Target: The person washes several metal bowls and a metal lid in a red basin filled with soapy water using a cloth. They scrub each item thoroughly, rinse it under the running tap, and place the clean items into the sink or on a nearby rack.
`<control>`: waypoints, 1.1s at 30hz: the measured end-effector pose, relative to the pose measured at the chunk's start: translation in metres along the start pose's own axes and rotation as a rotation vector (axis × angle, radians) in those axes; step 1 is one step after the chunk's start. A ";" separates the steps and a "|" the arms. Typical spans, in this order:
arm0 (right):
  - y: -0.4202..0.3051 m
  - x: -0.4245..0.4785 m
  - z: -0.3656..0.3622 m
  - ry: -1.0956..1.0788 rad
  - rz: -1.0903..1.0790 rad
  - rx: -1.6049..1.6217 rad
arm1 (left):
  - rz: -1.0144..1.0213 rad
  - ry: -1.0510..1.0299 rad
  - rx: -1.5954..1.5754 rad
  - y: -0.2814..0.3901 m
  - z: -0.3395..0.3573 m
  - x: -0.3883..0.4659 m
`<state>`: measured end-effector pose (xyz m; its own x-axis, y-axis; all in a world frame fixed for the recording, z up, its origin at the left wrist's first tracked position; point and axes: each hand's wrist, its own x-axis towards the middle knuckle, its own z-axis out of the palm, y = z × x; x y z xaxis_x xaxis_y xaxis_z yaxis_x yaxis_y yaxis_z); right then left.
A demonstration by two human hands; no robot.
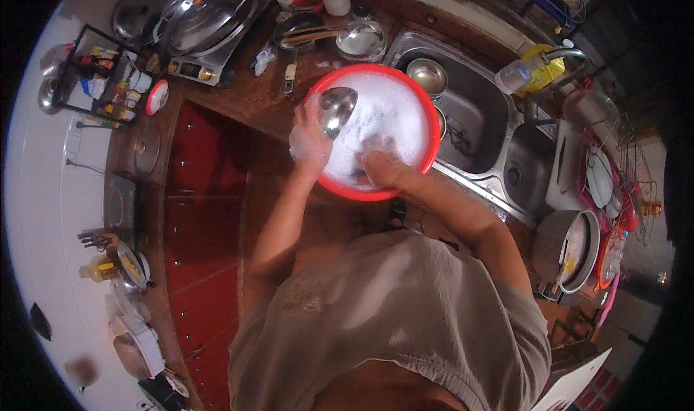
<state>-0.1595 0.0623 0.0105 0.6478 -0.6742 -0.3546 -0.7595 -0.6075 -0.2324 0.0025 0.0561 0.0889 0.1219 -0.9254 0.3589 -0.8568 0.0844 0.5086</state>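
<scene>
A red plastic basin [437, 134] full of white suds stands at the counter's edge beside the sink. My left hand [310, 134], wet with foam, grips a shiny metal bowl [341, 113] by its rim and holds it tilted over the basin's left side. Partly sunk in the suds, my right hand [379, 159] is near the middle of the basin; its fingers are blurred and partly hidden, and whether it holds anything cannot be told.
Metal bowls [427, 77] sit in the steel sink [477, 107] at the right. Behind the basin are another metal bowl [362, 39], a pan with chopsticks [314, 35] and a lidded wok [211, 18]. A large pot [564, 251] stands at the right.
</scene>
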 end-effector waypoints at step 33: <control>0.041 0.019 0.003 0.159 -0.227 0.122 | -0.664 -0.448 -0.716 -0.045 0.106 -0.013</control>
<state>-0.1784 0.0261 -0.0082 0.7953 -0.5905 -0.1371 -0.5898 -0.7014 -0.4003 -0.0135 0.0250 -0.0219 0.1354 -0.9046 -0.4041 -0.1758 -0.4234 0.8887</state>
